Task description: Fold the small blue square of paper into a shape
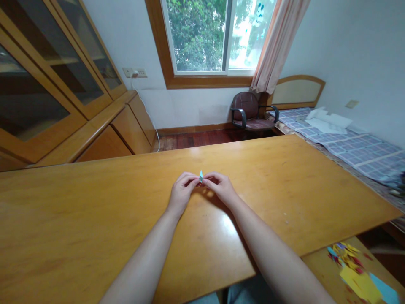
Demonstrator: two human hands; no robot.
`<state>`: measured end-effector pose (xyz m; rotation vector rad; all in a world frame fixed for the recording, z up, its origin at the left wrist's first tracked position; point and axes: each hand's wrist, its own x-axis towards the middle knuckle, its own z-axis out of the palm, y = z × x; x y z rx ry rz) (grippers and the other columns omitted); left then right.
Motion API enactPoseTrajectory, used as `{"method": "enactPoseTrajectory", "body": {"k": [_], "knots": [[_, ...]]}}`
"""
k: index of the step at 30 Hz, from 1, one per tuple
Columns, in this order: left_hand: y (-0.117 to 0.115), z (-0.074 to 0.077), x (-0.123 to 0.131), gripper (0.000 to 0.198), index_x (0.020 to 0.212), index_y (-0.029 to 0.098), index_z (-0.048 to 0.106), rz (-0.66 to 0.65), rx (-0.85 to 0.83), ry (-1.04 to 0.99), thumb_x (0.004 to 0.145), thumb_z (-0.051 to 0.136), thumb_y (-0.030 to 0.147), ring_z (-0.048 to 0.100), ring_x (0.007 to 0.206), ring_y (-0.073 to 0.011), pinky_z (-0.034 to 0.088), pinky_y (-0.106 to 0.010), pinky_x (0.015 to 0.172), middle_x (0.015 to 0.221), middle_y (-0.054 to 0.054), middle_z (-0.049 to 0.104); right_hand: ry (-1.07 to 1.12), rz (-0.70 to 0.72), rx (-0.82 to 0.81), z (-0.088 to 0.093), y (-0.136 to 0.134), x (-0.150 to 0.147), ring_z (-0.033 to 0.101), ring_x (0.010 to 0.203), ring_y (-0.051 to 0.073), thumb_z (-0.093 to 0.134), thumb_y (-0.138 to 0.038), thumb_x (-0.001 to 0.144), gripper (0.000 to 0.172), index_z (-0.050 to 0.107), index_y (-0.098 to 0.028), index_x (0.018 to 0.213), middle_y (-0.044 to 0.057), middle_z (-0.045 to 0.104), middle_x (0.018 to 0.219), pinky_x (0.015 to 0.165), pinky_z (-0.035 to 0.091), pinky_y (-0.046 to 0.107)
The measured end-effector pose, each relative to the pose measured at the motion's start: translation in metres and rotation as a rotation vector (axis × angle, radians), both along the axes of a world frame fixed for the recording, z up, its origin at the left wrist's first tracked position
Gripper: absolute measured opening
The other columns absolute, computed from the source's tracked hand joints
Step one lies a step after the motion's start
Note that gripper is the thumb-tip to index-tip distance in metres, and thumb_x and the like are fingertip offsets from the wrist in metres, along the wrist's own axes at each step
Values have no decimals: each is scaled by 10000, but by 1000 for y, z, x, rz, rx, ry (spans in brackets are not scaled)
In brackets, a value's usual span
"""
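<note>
Between my two hands, just above the wooden table [104,211], is a small light-blue pointed piece of folded paper [201,175]. My left hand [182,188] pinches it from the left with thumb and fingertips. From the other side, the thumb and fingers of my right hand [220,185] close on it too. Its tip points up and away from me. A speck of red shows at its lower end, and the fingertips hide the rest of it.
At the lower right, a lower surface holds a pile of colourful folded paper bits [348,255], a yellow sheet [360,283] and a light-blue sheet [382,288]. Beyond the table are a brown armchair [248,110], a bed [363,152] and a glass-door cabinet [91,116].
</note>
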<state>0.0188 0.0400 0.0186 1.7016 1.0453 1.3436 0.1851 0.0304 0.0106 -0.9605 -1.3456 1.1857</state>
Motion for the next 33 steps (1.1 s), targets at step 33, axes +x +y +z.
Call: {"method": "enactPoseTrajectory", "body": {"k": [33], "knots": [[-3, -13, 3, 182, 862, 176, 676, 70, -139, -17, 789, 691, 342, 655, 806, -176, 509, -292, 777, 849, -37, 698, -86, -87, 10, -5, 1, -5, 659, 601, 137, 648, -387, 819, 217, 628, -172, 842, 12, 676, 689, 582, 496, 232]]}}
